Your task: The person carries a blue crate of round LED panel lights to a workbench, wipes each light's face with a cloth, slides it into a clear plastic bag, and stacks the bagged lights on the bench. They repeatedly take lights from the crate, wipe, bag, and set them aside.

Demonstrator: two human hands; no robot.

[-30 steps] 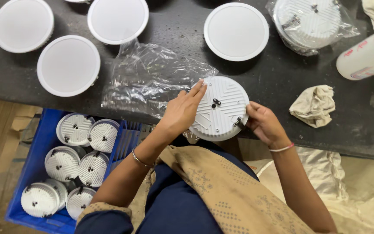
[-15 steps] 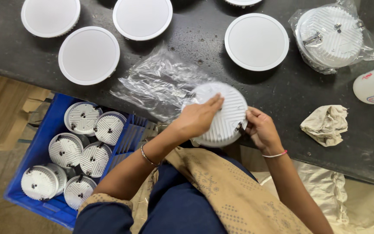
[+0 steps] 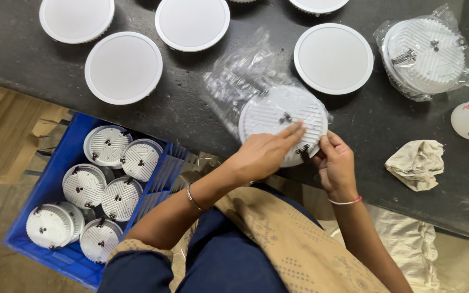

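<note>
Head view: left hand (image 3: pixel 264 154) and right hand (image 3: pixel 335 165) each grip clamped on the ribbed white lamp (image 3: pixel 280 122).

White ribbed round lamp (image 3: pixel 278 116), back-up, table edge.

1. Bare counter (image 3: pixel 191 108) lies left of the clear bag (image 3: pixel 240 81), toward the near edge.
2. Round lamps (image 3: pixel 123 68) crowd the far edge; crumpled cloth (image 3: pixel 414 164) blocks the right.

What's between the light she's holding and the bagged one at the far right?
In the head view, a face-up white round light lies between the held light and the bagged light.
</note>
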